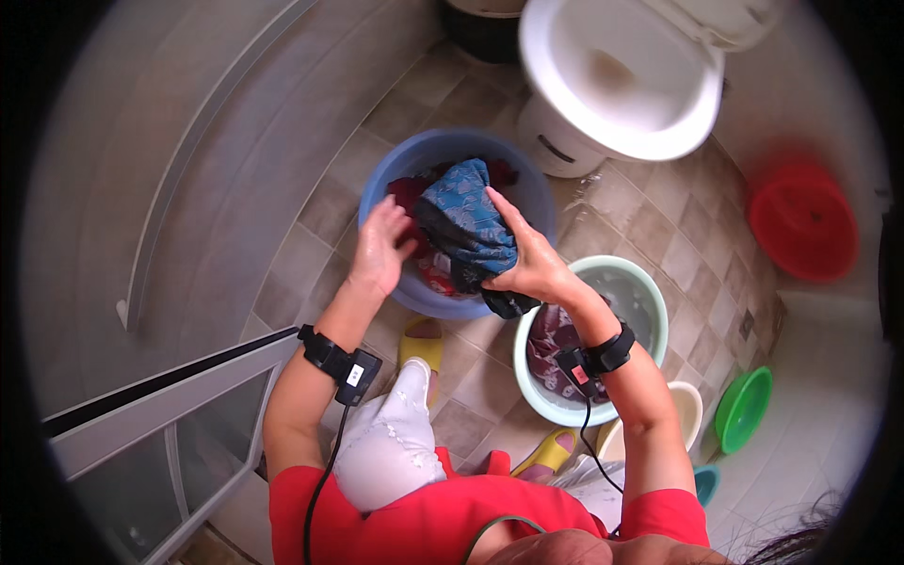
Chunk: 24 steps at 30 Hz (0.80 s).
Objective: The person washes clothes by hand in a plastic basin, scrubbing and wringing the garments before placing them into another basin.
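At upper centre, over the round blue plastic basin, the right hand grips a rumpled teal-and-black cloth with pale floral patterning between thumb and fingers. The left hand, loosely open and seemingly holding nothing, is beside it; its fingers blur. Red fabric lies beneath, too bunched to count. Right of centre, one pale-green basin holds maroon patterned cloth. Two black wristbands carry small labels, white and pinkish, too small to read. Two yellow slippers show.
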### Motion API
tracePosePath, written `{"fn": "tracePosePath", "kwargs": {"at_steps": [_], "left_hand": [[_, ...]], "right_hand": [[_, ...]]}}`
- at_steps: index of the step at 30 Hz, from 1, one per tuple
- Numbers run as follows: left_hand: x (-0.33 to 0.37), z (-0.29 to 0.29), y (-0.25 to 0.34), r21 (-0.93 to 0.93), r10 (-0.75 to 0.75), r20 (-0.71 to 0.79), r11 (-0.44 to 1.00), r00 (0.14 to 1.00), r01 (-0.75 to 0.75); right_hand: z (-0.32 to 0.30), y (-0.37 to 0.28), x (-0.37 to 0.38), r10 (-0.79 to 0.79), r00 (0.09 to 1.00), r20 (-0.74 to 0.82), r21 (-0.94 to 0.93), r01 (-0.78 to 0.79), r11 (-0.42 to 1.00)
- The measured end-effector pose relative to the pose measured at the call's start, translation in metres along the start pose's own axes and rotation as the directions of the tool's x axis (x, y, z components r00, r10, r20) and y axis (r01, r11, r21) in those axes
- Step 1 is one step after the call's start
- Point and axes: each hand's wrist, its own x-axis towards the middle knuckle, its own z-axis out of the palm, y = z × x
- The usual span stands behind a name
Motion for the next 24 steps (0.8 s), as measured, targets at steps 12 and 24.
{"fn": "tracePosePath", "kwargs": {"at_steps": [12, 24], "left_hand": [[0.028, -0.051, -0.063, 0.749, 0.689, 0.252, 0.305, 0.679, -0.588], [0.038, -0.041, -0.035, 0.543, -0.110, 0.779, -0.376, 0.618, -0.751]], "right_hand": [[0.100, 0.056, 0.019, 0.061, 0.990, 0.128, -0.512, 0.014, 0.859], [0.096, 0.103, -0.009, -0.017, 0.948, 0.318, -0.774, 0.270, 0.573]]}}
